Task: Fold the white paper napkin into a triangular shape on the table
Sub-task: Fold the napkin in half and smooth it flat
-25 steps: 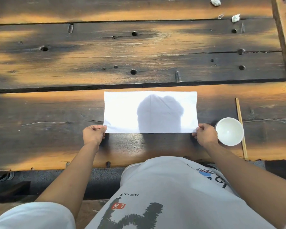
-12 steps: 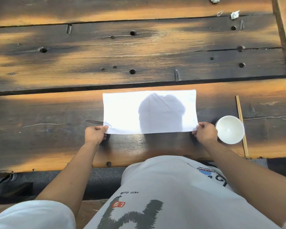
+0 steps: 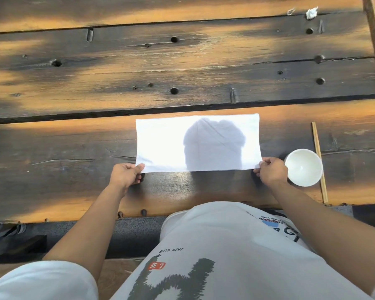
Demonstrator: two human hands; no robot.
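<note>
Pinching the napkin at its near corners, left hand and right hand fingers closed on the paper. Lying as a flat rectangle on the surface, left of the bowl. No diagonal fold showing yet; triangle folding apparently all remaining.

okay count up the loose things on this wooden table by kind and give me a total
Napkin: 1
Bowl: 1
Chopsticks: 1 pair
Crumpled paper scraps: 2
Total: 5, counting the pair as one
</note>
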